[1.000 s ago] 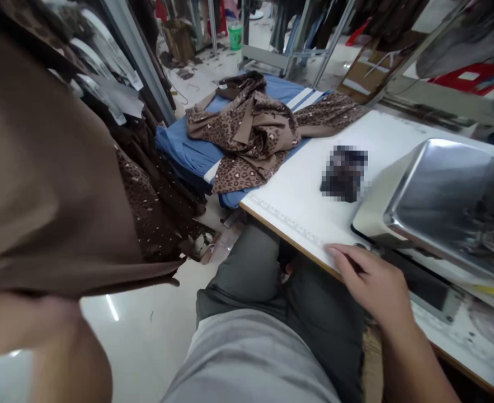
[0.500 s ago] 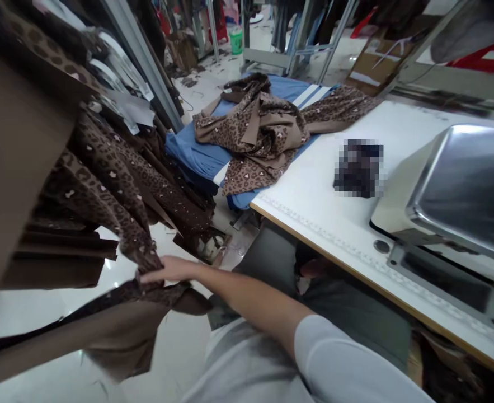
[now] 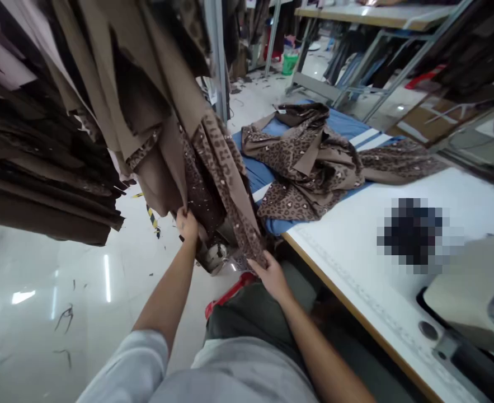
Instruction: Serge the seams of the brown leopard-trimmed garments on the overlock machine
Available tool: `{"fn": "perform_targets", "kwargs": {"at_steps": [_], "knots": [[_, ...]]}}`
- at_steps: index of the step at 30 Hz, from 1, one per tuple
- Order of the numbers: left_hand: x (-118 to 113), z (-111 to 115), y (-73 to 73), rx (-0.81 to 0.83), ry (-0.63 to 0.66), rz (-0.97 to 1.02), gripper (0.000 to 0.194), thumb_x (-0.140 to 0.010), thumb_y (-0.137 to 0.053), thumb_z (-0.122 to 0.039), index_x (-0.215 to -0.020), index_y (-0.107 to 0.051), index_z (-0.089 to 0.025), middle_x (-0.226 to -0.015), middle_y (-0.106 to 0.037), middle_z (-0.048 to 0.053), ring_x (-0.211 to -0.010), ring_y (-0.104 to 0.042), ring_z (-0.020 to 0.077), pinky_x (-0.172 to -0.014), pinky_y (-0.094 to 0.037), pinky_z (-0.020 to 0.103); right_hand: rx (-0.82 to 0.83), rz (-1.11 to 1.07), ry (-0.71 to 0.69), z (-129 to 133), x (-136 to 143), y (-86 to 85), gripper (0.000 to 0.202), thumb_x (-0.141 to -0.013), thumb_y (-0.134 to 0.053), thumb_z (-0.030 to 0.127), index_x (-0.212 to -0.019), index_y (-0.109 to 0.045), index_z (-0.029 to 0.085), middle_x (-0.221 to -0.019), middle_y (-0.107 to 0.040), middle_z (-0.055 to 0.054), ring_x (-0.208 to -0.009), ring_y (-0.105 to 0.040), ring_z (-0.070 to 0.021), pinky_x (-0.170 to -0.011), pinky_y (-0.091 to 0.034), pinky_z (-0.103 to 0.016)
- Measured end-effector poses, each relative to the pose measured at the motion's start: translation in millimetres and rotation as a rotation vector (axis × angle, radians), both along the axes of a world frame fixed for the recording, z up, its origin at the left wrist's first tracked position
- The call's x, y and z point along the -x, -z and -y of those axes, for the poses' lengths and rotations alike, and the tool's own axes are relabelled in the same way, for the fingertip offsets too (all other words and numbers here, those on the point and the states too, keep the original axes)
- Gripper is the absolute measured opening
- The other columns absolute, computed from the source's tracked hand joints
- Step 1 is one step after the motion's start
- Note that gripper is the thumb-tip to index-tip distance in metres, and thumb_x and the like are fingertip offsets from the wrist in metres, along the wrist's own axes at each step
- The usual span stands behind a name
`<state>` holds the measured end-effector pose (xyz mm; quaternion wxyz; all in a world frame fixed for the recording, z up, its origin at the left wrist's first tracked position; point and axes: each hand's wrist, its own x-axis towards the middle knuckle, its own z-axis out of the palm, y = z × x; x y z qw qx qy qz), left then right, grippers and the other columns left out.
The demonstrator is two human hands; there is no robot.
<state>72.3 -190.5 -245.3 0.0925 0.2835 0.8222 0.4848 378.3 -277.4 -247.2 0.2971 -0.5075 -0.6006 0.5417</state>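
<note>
Hanging in front of me is a leopard-print garment [image 3: 219,162] with a plain brown reverse side. My left hand [image 3: 188,225] is closed on a lower edge of the brown cloth. To the right, my right hand [image 3: 272,275] pinches the low end of a long leopard-print strip between thumb and fingers. Whether both held parts belong to one piece, I cannot tell. Another leopard-print garment [image 3: 309,162] lies crumpled on a blue cloth [image 3: 253,173] with white stripes, beside the table.
A white sewing table [image 3: 339,235] with a wooden edge stands at my right, carrying a sewing machine [image 3: 460,291]. More brown cloth pieces [image 3: 41,207] hang at left. A metal rack post [image 3: 217,56] rises ahead. Thread scraps [image 3: 65,318] litter the floor.
My view has swung left. Earlier one hand gripped bunched leopard-print cloth at lower left; now both hands hold hanging cloth, spread apart. The cloth hangs further right in view.
</note>
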Motion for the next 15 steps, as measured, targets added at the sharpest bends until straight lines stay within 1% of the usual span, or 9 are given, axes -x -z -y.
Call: {"fn": "perform_targets", "kwargs": {"at_steps": [2, 5, 7, 9, 12, 13, 15], "knots": [[16.4, 21.2, 5.3, 0.000, -0.015, -0.007, 0.028, -0.099, -0.066, -0.040, -0.111, -0.068, -0.015, -0.110, -0.069, 0.008, -0.099, -0.067, 0.0211, -0.091, -0.058, 0.044, -0.033, 0.041, 0.007, 4.9, 1.0, 8.6, 0.037, -0.095, -0.061, 0.048, -0.113, -0.066, 0.016, -0.109, -0.077, -0.012, -0.101, -0.071, -0.0287, -0.092, -0.057, -0.041], [33.3, 72.5, 9.1, -0.044, -0.089, -0.061, 0.031, -0.101, -0.062, -0.045, -0.110, -0.066, -0.015, -0.108, -0.067, 0.007, -0.100, -0.065, 0.0218, -0.093, -0.056, 0.044, -0.068, 0.108, -0.003, 6.3, 0.9, 17.3, 0.030, -0.092, -0.066, 0.040, -0.111, -0.068, 0.016, -0.112, -0.076, -0.013, -0.104, -0.069, -0.0287, -0.095, -0.054, -0.039], [37.9, 106.8, 7.6, -0.077, -0.141, -0.108, 0.034, -0.103, -0.054, -0.047, -0.111, -0.063, -0.015, -0.109, -0.064, 0.008, -0.104, -0.063, 0.0230, -0.096, -0.052, 0.046, -0.082, 0.156, -0.030, 5.3, 3.5, 18.8, 0.025, -0.090, -0.071, 0.037, -0.105, -0.070, 0.017, -0.111, -0.075, -0.013, -0.106, -0.068, -0.0295, -0.096, -0.052, -0.038], [38.2, 135.9, 3.7, -0.086, -0.151, -0.135, 0.032, -0.103, -0.052, -0.047, -0.110, -0.060, -0.017, -0.108, -0.061, 0.007, -0.104, -0.060, 0.0226, -0.097, -0.050, 0.045, -0.092, 0.191, -0.080, 5.6, 8.0, 16.6, 0.021, -0.088, -0.075, 0.034, -0.100, -0.073, 0.018, -0.109, -0.076, -0.012, -0.104, -0.068, -0.0296, -0.094, -0.050, -0.037], [34.4, 169.0, -3.9, -0.035, -0.102, -0.102, 0.028, -0.090, -0.066, -0.045, -0.100, -0.057, -0.020, -0.093, -0.057, 0.002, -0.089, -0.057, 0.0202, -0.090, -0.051, 0.041, -0.096, 0.222, -0.170, 9.9, 13.8, 9.2, 0.018, -0.088, -0.076, 0.030, -0.101, -0.076, 0.018, -0.106, -0.078, -0.012, -0.100, -0.070, -0.0293, -0.089, -0.051, -0.035], [31.9, 177.9, -6.1, -0.013, -0.094, -0.079, 0.027, -0.087, -0.066, -0.044, -0.097, -0.055, -0.021, -0.088, -0.055, 0.001, -0.085, -0.055, 0.0202, -0.087, -0.052, 0.041, -0.096, 0.228, -0.199, 11.9, 14.8, 6.7, 0.019, -0.088, -0.076, 0.029, -0.103, -0.076, 0.018, -0.106, -0.078, -0.012, -0.099, -0.071, -0.0293, -0.088, -0.051, -0.035], [22.1, 194.6, -8.8, 0.024, -0.080, -0.026, 0.024, -0.091, -0.056, -0.046, -0.097, -0.054, -0.023, -0.083, -0.053, 0.001, -0.083, -0.055, 0.0229, -0.081, -0.053, 0.044, -0.098, 0.224, -0.257, 16.3, 15.5, 3.3, 0.019, -0.088, -0.076, 0.027, -0.105, -0.077, 0.019, -0.109, -0.078, -0.011, -0.100, -0.071, -0.0292, -0.088, -0.051, -0.035]]}}
